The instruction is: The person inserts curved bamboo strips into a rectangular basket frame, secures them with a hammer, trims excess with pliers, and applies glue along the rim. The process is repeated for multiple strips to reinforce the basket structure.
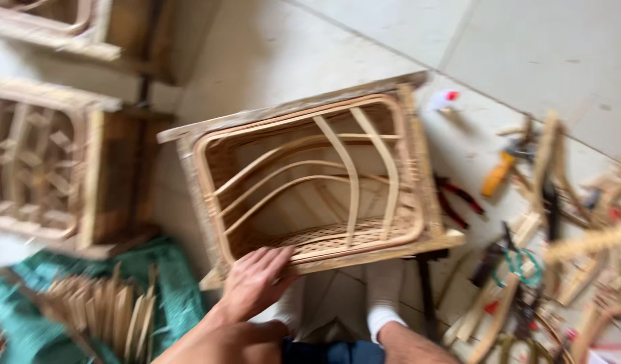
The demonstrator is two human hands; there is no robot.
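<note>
A rectangular rattan frame [310, 108] with a wooden border, curved cane ribs and a woven strip along its near side lies on the pale floor in front of me. My left hand [255, 282] rests on the frame's near left corner, fingers laid over the wooden rail and thumb at its edge, gripping it. My right hand is out of sight. My two feet in white socks [383, 296] sit just under the frame's near edge. The picture is blurred by motion.
Similar wooden rattan frames [41, 162] are stacked at the left. A bundle of cut cane strips [108, 313] lies on a green cloth [169, 269] at lower left. Red-handled pliers [459, 199], an orange-handled tool [497, 174], a small white bottle with a red cap [440, 100] and cane offcuts lie at right.
</note>
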